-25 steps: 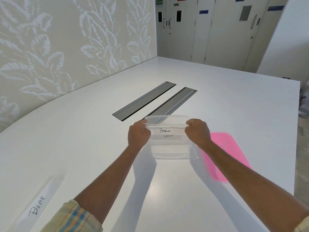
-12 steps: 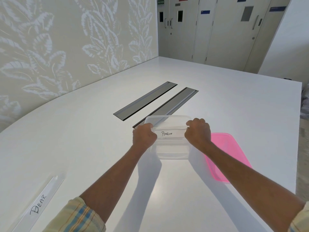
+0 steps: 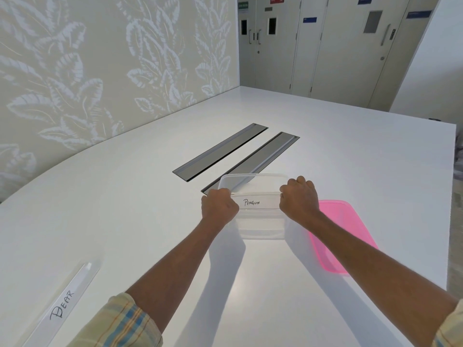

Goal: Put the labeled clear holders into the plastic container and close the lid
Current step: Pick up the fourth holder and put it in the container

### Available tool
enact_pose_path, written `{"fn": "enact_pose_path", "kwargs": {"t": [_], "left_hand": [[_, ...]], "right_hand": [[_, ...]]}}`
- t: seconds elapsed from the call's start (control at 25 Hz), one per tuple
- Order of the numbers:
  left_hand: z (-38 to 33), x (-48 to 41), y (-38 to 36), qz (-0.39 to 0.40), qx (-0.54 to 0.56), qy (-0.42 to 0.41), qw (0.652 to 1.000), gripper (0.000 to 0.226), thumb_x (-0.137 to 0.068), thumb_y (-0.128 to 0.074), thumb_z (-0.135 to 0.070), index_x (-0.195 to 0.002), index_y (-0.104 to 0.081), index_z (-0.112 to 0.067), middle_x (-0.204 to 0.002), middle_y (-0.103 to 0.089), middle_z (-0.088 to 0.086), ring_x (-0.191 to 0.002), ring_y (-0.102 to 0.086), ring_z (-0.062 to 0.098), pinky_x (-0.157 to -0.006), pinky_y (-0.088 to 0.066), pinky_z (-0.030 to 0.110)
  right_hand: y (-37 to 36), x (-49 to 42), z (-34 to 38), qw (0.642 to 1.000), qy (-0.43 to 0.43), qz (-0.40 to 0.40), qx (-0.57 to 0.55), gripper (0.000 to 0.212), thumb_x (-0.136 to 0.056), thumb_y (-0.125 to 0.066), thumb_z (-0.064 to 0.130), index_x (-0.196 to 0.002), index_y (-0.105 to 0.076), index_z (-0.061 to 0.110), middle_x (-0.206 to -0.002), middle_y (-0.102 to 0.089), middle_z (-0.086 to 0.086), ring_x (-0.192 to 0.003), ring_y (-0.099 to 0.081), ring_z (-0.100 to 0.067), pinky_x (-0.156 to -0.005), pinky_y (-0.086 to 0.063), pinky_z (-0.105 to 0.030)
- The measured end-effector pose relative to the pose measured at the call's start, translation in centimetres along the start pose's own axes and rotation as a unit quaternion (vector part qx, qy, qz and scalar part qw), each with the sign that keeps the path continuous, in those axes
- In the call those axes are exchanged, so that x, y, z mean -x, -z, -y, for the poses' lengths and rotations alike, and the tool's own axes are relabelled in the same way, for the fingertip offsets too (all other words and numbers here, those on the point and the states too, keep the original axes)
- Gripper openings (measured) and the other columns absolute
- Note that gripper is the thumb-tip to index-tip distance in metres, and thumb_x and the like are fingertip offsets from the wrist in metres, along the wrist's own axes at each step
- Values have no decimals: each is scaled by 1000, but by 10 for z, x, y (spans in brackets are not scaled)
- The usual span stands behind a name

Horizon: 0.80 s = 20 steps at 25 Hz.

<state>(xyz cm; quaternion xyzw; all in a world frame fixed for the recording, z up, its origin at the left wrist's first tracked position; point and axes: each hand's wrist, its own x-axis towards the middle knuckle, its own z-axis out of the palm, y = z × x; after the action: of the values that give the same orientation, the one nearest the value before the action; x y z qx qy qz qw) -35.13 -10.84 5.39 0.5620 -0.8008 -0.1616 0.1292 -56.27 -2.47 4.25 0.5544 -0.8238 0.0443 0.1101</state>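
Observation:
A clear plastic container (image 3: 260, 231) stands on the white table near its middle. Across the container's near rim lies a clear holder labeled PENGUIN (image 3: 258, 202). My left hand (image 3: 219, 209) grips its left end and my right hand (image 3: 299, 200) grips its right end, both fists closed. A pink lid (image 3: 343, 236) lies flat on the table just right of the container, partly under my right forearm. Another clear holder labeled DEAR (image 3: 62, 306) rests on the table at the near left, apart from both hands.
Two long grey cable hatches (image 3: 220, 151) are set into the white table (image 3: 350, 159) beyond the container. A leaf-patterned wall runs along the left. The table's right edge falls away just past the pink lid. Doors stand at the far end.
The PENGUIN holder has dropped lower in my two hands, down to the container's near rim. A second label seen through the container wall earlier is no longer visible.

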Motion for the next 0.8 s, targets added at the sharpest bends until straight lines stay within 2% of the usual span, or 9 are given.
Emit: {"fn": "enact_pose_path", "kwargs": {"t": [0.12,0.24,0.32,0.52,0.64,0.8], "left_hand": [[-1,4,1,-5,4,1,1000,17,-95,-50,-13,-82,-60,-8,-93,-74,15,-92,-70,39,-74,-49,35],[-4,11,7,-16,10,1,1000,21,-92,-49,-11,-83,-67,-4,-84,-73,14,-82,-71,39,-70,-57,38],[-6,16,12,-31,22,1,999,23,-93,-49,-11,-84,-70,-6,-82,-73,11,-79,-70,37,-69,-57,38],[3,38,25,-104,85,16,991,26,-100,-53,-19,-102,-78,-16,-95,-79,2,-92,-71,30,-78,-59,37],[8,57,30,-153,124,12,980,25,-101,-56,-20,-108,-79,-19,-104,-77,-1,-101,-69,25,-83,-57,37],[24,85,34,-173,162,8,971,22,-101,-57,-18,-109,-77,-20,-106,-73,-3,-106,-65,22,-87,-55,38]], "right_hand": [[1,1,-1,1000,1,-3,-3,21,-90,-53,11,-81,-72,14,-87,-64,-5,-93,-53,-30,-77,-37,-38],[0,2,-1,1000,-8,-11,-25,19,-88,-56,8,-77,-71,13,-86,-63,-7,-92,-53,-31,-76,-38,-39],[0,3,-2,999,-11,-15,-39,18,-88,-56,10,-83,-73,13,-93,-66,-6,-97,-54,-30,-80,-42,-40],[3,15,6,988,-22,-60,-142,23,-93,-61,13,-108,-78,16,-111,-71,-4,-109,-57,-31,-91,-44,-42],[9,31,25,975,-3,-93,-204,28,-93,-63,9,-115,-78,16,-113,-72,-3,-111,-59,-31,-93,-46,-43],[19,47,53,964,44,-111,-239,32,-92,-65,10,-120,-77,17,-114,-73,-2,-110,-62,-30,-94,-46,-43]]}}
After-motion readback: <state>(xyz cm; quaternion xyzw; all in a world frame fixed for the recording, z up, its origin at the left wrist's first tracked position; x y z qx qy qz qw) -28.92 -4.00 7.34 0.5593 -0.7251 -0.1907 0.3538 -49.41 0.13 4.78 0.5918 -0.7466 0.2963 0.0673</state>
